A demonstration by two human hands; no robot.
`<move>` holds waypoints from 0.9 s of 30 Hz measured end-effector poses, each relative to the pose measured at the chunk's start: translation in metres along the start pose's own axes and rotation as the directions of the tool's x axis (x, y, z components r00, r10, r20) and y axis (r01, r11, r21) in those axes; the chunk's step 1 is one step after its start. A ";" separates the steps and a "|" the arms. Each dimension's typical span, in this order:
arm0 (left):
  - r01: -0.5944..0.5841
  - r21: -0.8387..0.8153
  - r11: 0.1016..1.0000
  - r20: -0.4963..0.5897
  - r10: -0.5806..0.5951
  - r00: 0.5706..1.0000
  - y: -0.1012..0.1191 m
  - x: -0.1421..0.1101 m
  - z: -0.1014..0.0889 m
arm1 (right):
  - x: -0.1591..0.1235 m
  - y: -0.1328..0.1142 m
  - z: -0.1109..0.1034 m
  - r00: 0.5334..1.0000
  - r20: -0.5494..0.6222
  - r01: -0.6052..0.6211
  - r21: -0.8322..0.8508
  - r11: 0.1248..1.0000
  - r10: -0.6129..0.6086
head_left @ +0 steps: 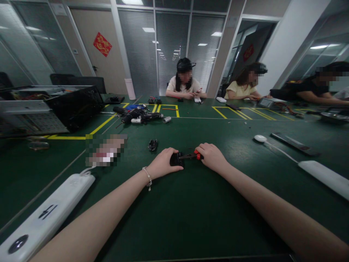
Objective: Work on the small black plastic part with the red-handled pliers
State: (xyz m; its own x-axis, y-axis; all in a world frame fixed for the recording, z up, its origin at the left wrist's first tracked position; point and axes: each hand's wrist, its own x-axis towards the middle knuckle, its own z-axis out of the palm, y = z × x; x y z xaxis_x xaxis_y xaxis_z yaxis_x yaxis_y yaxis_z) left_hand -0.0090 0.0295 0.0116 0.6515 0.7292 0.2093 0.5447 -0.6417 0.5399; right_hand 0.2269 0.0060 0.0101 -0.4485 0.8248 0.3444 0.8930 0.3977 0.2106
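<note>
My left hand (163,162) grips a small black part (177,160) low over the green table, thumb on the near side and fingers on the far side. The part's exact kind is too dark to make out. My right hand (211,157) is closed around the red handles of a pair of pliers (189,156). The jaws of the pliers point left and meet the black part; whether they pinch it I cannot tell. A second small black piece (153,145) lies on the table beyond my left hand.
A white power strip (49,214) and a blurred-out flat object (107,150) lie left. Behind them stands a computer case (81,107). Tools with a black screwdriver-like body (128,117) are heaped farther back. Right are a white device (324,174) and a dark bar (294,143). Several people sit opposite.
</note>
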 end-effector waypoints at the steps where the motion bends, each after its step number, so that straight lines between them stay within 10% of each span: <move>1: -0.001 0.002 1.000 0.000 0.001 1.000 0.000 0.000 0.000 | 0.000 0.000 0.000 1.000 0.002 0.005 -0.005 1.000 -0.005; 27: -0.019 0.019 1.000 -0.017 0.019 1.000 -0.001 0.000 0.002 | 0.002 0.002 0.003 0.998 0.047 0.032 -0.030 0.999 -0.031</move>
State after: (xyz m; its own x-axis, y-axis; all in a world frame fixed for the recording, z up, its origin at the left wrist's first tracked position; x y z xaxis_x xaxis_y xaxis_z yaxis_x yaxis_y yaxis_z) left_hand -0.0091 0.0298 0.0094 0.6529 0.7206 0.2334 0.5420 -0.6596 0.5207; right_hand 0.2279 0.0097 0.0087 -0.4733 0.8303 0.2942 0.8767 0.4115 0.2490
